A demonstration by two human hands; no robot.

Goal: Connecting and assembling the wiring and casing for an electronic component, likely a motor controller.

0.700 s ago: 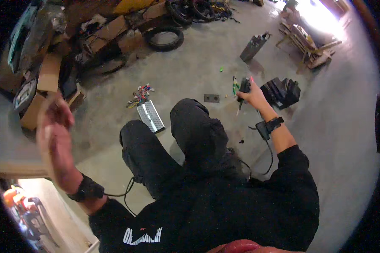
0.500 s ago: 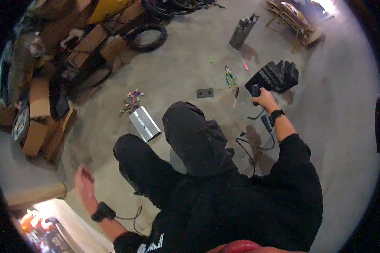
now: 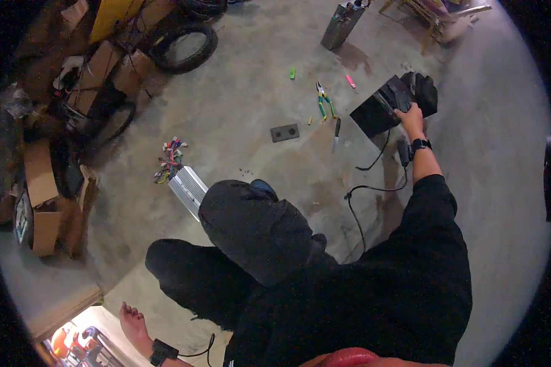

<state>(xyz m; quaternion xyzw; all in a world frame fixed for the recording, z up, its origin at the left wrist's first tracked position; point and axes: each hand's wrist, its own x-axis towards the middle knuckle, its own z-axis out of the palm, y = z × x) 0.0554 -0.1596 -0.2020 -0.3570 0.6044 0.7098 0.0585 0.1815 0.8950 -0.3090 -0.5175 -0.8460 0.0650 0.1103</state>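
My right hand (image 3: 410, 116) grips a dark object (image 3: 400, 98) at the group of black blocks (image 3: 368, 116) on the right. My left hand (image 3: 133, 319) is low at the left, fingers loosely curled and apart, holding nothing. Green-and-yellow pliers (image 3: 324, 101), a knife (image 3: 335, 134) with a black handle, a pink item (image 3: 350, 81), a green item (image 3: 292, 73) and a flat dark plate (image 3: 284, 133) lie on the floor. A finned silver metal case (image 3: 187, 186) with a bundle of colored connectors (image 3: 170, 153) lies partly behind my knee.
Cardboard boxes (image 3: 41, 177), tires (image 3: 183, 49) and clutter line the left and back. An upright metal block (image 3: 341, 30) stands at the back, a wooden stack (image 3: 434, 21) at the top right. Black cables (image 3: 373, 188) trail beside my right arm.
My right hand has moved forward onto the black blocks with the dark object. My left hand has swung down toward the lower edge. The view has shifted.
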